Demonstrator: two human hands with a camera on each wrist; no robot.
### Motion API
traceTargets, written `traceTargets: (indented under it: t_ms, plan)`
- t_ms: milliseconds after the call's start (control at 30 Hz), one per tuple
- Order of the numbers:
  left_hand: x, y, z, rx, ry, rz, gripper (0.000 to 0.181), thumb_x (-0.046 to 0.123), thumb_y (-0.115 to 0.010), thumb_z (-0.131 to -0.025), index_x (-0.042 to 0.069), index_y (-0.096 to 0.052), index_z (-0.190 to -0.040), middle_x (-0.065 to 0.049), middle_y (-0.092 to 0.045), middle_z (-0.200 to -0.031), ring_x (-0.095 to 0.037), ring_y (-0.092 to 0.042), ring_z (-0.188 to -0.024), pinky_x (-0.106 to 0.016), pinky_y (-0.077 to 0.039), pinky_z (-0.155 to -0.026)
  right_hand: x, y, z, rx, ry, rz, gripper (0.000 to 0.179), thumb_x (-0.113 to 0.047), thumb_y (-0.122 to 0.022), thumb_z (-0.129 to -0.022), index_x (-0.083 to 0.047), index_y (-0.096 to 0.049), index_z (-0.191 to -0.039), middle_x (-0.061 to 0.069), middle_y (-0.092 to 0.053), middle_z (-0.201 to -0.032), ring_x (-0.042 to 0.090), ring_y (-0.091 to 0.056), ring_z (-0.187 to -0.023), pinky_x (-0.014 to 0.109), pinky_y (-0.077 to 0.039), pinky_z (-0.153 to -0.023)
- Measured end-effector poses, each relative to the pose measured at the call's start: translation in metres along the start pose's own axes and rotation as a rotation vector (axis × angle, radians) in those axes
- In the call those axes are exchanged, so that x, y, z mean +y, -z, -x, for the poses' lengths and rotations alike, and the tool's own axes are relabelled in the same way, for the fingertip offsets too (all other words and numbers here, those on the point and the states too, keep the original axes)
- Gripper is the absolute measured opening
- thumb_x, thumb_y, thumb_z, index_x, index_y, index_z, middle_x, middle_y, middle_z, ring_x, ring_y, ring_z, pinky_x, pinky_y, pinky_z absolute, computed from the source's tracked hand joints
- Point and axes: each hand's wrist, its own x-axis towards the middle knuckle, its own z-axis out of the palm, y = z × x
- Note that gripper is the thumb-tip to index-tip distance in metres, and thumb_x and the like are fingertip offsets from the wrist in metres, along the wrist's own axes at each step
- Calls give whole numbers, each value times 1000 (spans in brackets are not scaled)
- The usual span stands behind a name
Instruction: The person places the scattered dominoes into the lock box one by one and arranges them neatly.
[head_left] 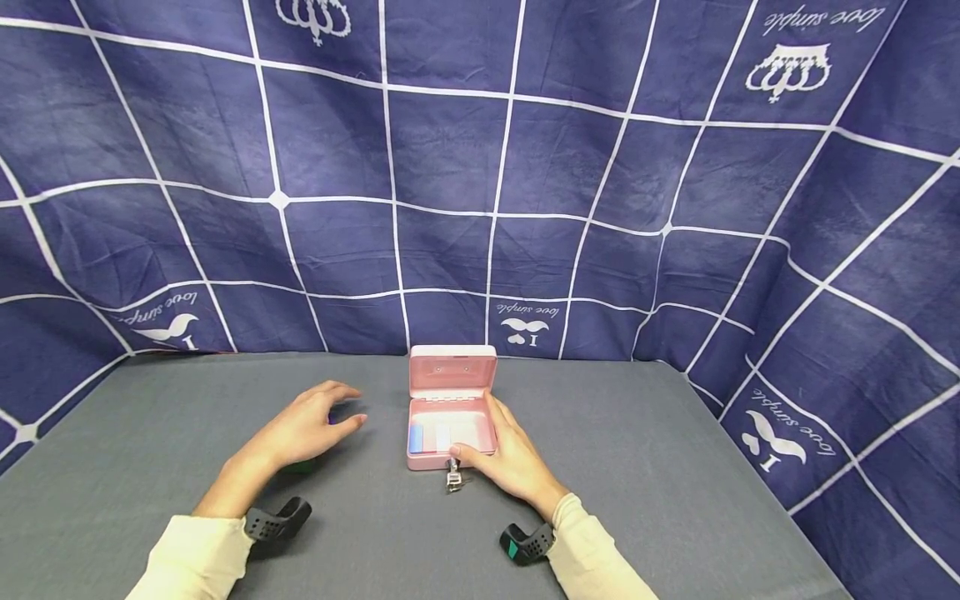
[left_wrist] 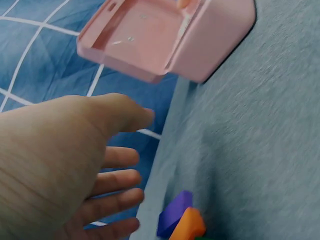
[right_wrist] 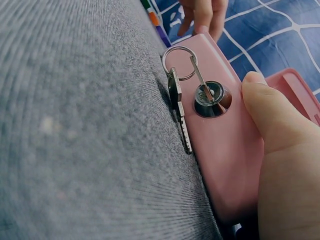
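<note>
A small pink cash box [head_left: 430, 462] stands on the grey table with its lid [head_left: 453, 372] raised. My right hand [head_left: 512, 457] grips its right side, the thumb over the front rim and the fingers along the side wall. In the right wrist view a key sits in the round lock [right_wrist: 212, 100], and a second key [right_wrist: 179, 107] hangs from the ring. Inside the box lie a blue piece [head_left: 416, 438] and a whitish piece [head_left: 442, 438]. To the left of the box, my left hand [head_left: 311, 425] hovers with fingers spread and holds nothing.
Near my left hand, partly hidden below it, are a purple block [left_wrist: 175, 215], an orange block [left_wrist: 191, 224] and something green [head_left: 302, 467]. A blue cloth [head_left: 450, 167] with white lines hangs behind the table [head_left: 375, 542] and along its right side.
</note>
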Motion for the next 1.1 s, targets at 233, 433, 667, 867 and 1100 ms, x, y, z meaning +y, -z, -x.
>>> traceTargets:
  t_ms: [233,433,667,867,1100]
  plan:
    - [-8,9,5,-80,62,-36,58,36,-72,-87,-5,-60,-125,-23,-62,-121,-44,-57,-117,-57,-43,-100,0,0,0,1,-1,2,103,-62,-70,-80,-15,-21,-158,4,-33,-158,24,-38,-143,48,-34,-114]
    - [-18,20,11,-154,135,-79,88,51,-79,-75,-8,-50,-134,-24,-63,-112,-43,-60,-107,-57,-46,-93,-1,0,2,-5,-3,-3,103,-60,-71,-81,-13,-21,-158,6,-32,-159,26,-37,-143,49,-33,-114]
    - [-24,30,16,-319,202,-79,103,55,-84,-66,-4,-44,-140,-24,-62,-112,-40,-61,-103,-56,-48,-89,-1,0,3,-4,-8,-3,103,-60,-71,-81,-12,-21,-158,7,-33,-159,26,-37,-143,49,-33,-115]
    - [-28,33,18,-353,219,-78,107,51,-89,-61,0,-42,-142,-22,-61,-109,-37,-62,-101,-56,-50,-87,0,1,2,-5,-9,2,103,-60,-71,-81,-13,-21,-158,6,-33,-159,25,-37,-143,48,-33,-115]
    - [-31,38,20,-363,243,-124,105,51,-87,-64,-3,-40,-142,-20,-63,-100,-34,-61,-92,-51,-49,-80,0,0,2,-6,-7,-1,103,-61,-70,-81,-13,-22,-158,6,-32,-159,26,-37,-143,48,-33,-114]
